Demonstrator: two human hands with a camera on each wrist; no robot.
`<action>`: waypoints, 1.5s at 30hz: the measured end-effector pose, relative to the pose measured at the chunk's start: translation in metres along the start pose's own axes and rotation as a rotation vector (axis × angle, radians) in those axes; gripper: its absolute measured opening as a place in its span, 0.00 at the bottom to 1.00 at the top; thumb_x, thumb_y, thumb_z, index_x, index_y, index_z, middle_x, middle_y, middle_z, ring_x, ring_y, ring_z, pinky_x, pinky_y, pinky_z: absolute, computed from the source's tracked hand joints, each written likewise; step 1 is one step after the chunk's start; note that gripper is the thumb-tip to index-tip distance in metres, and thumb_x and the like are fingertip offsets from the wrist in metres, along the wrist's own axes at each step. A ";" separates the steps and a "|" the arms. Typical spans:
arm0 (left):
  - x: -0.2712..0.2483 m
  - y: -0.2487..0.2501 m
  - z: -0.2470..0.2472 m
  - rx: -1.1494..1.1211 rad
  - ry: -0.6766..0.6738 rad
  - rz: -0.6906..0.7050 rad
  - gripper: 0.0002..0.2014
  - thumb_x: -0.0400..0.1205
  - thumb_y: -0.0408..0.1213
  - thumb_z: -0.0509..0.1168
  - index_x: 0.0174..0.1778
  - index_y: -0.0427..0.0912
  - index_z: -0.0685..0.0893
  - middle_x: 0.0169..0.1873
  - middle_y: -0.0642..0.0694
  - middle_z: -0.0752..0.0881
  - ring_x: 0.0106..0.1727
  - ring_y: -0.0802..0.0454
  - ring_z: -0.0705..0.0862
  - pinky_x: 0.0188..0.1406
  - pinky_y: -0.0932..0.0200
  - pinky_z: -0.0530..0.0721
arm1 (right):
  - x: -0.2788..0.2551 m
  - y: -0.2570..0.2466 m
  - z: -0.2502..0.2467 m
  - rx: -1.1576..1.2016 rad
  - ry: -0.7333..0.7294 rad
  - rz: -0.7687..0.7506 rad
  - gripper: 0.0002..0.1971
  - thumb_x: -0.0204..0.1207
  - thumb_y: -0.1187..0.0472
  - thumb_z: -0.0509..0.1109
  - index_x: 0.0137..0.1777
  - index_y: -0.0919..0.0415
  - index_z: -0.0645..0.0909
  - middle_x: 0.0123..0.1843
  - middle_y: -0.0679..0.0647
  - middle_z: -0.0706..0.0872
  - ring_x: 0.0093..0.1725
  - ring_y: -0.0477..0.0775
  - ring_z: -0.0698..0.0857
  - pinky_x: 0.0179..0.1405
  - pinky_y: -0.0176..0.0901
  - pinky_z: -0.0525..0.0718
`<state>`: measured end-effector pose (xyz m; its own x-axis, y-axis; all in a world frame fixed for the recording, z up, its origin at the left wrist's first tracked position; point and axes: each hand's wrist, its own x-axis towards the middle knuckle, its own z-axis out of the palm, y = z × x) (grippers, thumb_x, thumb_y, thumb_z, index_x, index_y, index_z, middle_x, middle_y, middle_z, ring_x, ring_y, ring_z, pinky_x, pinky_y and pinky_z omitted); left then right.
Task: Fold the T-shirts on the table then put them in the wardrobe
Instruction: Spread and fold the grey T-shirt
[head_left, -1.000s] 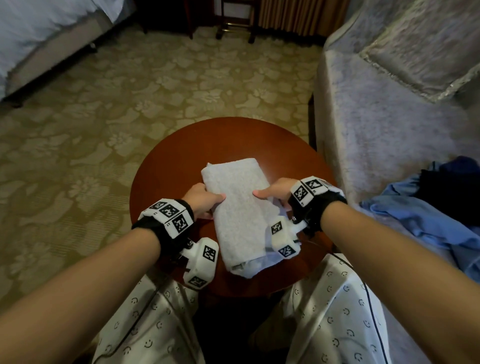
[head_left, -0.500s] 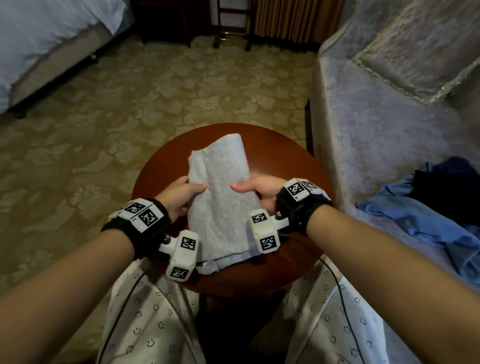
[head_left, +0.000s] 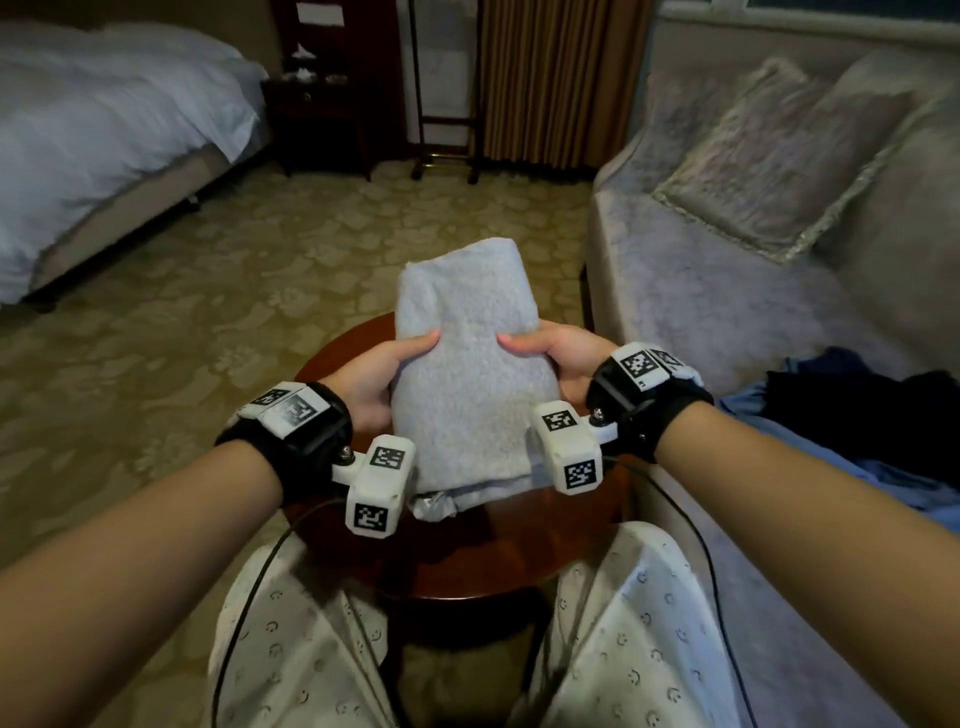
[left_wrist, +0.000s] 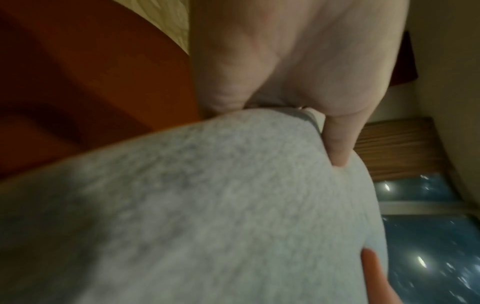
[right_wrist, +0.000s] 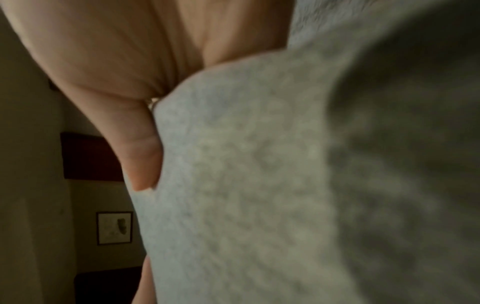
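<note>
Folded grey T-shirt (head_left: 470, 384) between both hands; thumb-presses clearest in wrist views.

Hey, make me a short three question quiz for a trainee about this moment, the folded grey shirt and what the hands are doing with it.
1. True or false: the folded grey T-shirt lies flat on the round wooden table.
2. Which hands hold the shirt? A) left only B) right only C) both
3. Fill in: the heap of blue and dark clothes lies on the ____.

Key
1. False. It is lifted clear of the table.
2. C. The left hand grips one side and the right hand the other, thumbs on top.
3. Sofa, on the person's right.
</note>
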<state>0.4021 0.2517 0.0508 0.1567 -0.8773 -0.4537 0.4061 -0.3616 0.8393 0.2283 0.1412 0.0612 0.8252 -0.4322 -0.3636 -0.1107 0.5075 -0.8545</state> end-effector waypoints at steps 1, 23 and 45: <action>0.000 0.002 0.012 0.024 -0.039 -0.001 0.15 0.82 0.44 0.63 0.61 0.41 0.84 0.56 0.41 0.88 0.56 0.46 0.87 0.52 0.48 0.82 | -0.013 -0.003 -0.006 0.020 0.039 -0.018 0.23 0.72 0.65 0.65 0.69 0.62 0.75 0.57 0.62 0.87 0.53 0.62 0.89 0.46 0.59 0.89; -0.049 -0.162 0.354 0.431 -0.837 -0.192 0.13 0.82 0.28 0.64 0.62 0.41 0.78 0.51 0.43 0.87 0.49 0.47 0.86 0.53 0.53 0.84 | -0.408 0.138 -0.096 0.455 1.157 -0.197 0.11 0.83 0.65 0.60 0.61 0.68 0.78 0.49 0.63 0.88 0.47 0.61 0.88 0.47 0.57 0.86; -0.065 -0.337 0.393 1.072 -1.088 -0.225 0.19 0.81 0.26 0.65 0.69 0.35 0.76 0.59 0.41 0.82 0.60 0.45 0.81 0.66 0.49 0.78 | -0.457 0.338 -0.073 1.037 1.437 -0.186 0.18 0.84 0.59 0.58 0.71 0.66 0.74 0.55 0.62 0.85 0.52 0.60 0.83 0.56 0.55 0.79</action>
<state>-0.0988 0.3065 -0.0853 -0.7207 -0.4014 -0.5652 -0.5593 -0.1452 0.8162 -0.2262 0.4561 -0.0888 -0.3635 -0.4928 -0.7906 0.7477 0.3519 -0.5631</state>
